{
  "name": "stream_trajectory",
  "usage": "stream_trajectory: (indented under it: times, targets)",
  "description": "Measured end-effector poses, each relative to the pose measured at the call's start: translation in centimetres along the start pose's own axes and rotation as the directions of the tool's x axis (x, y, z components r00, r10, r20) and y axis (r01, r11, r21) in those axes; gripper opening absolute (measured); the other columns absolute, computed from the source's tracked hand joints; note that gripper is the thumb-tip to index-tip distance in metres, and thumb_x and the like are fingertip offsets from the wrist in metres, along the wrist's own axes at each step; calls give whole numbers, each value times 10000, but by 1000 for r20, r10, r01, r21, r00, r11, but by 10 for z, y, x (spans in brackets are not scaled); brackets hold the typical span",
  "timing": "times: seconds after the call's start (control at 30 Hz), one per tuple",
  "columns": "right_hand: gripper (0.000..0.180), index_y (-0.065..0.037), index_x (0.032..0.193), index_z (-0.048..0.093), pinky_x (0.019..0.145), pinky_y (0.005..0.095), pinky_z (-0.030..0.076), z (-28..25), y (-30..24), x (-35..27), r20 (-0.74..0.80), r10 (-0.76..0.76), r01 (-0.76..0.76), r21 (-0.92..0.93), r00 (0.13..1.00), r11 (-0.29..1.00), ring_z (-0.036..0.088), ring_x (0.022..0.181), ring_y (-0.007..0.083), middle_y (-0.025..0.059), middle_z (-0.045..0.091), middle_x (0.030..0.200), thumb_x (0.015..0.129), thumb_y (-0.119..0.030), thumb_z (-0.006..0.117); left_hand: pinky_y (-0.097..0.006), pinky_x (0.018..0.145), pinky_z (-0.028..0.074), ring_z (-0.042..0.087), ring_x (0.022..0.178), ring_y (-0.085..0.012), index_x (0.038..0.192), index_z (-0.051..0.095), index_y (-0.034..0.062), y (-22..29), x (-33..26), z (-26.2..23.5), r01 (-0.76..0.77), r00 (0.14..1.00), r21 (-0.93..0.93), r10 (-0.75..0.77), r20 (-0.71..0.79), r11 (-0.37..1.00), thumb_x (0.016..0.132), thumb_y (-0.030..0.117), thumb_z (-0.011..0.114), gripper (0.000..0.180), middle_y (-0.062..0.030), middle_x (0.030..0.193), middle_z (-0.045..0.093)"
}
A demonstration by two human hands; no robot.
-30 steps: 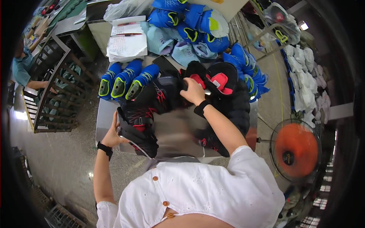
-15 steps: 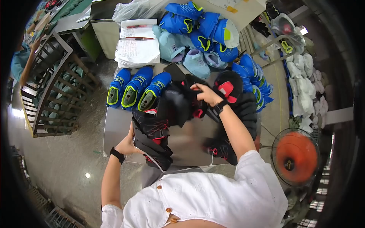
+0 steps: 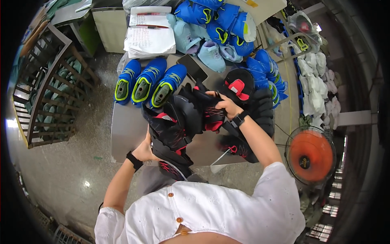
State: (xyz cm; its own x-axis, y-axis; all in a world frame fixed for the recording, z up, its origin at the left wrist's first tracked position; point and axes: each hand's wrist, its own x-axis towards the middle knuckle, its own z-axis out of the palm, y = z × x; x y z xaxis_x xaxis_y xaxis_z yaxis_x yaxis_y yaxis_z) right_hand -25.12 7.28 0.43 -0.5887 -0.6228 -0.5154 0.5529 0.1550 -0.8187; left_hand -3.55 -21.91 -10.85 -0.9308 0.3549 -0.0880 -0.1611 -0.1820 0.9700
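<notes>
A white short-sleeved shirt [image 3: 211, 211] with small orange-brown buttons [image 3: 178, 220] down its front is worn. A black band [image 3: 134, 160] is strapped around the wrist of the left hand [image 3: 145, 149], and a black watch-like band [image 3: 239, 119] around that of the right hand [image 3: 227, 106].

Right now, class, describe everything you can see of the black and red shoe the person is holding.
The black and red shoe is a high-topped sports shoe, mostly black with red lining and thin red line patterns; its upper looks synthetic. It is held tilted above the grey metal table, its sole end pointing down toward the person's white shirt. The left hand supports it from below, while the right hand grips the upper end from the right. Its laces cannot be made out.
</notes>
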Motion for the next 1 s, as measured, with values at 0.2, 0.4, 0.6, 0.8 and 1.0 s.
stream_trajectory:
  times: [0.2,0.4,0.6,0.8,1.0]
  targets:
    - [730,13,1233,398,998,327,293,4,-37,-75,-91,-388,380,-93,917,920,450,1111,210,91,453,1209,558,-169,607,-320,1056,177,180,1307,-225,1358,-162,57,57,10,13,-213,975,133,220,-41,968,422,221,884,1413,-140,1421,159]
    - [763,17,1297,314,967,374,363,60,-144,-128,-14,-633,625,-137,774,768,464,1117,278,152,465,1217,601,-116,599,-332,1039,224,263,1281,-236,1368,-132,64,196,8,-8,-393,876,436,474,-91,810,432,176,869,1375,-139,1391,245]
    - [689,45,1296,292,984,421,350,121,-189,-109,179,-770,782,13,612,624,440,1150,324,204,435,1246,653,-52,522,-333,1033,235,282,1274,-245,1378,-99,68,286,-53,-36,-420,778,609,613,-141,673,435,153,864,1351,-133,1391,251]
    - [734,33,1304,294,992,424,336,252,-192,-34,256,-828,861,-43,499,506,440,1150,325,192,423,1268,637,-80,580,-320,1031,202,264,1275,-222,1372,-131,71,285,-155,-127,-398,740,642,643,-198,655,450,153,867,1362,-147,1393,248]
    - [787,-19,1252,372,980,365,355,368,-153,97,320,-683,715,22,657,699,474,1099,256,113,477,1175,514,-105,630,-325,1022,235,326,1250,-259,1348,-189,59,248,-246,-234,-292,761,633,575,-301,717,472,175,863,1374,-174,1352,325]
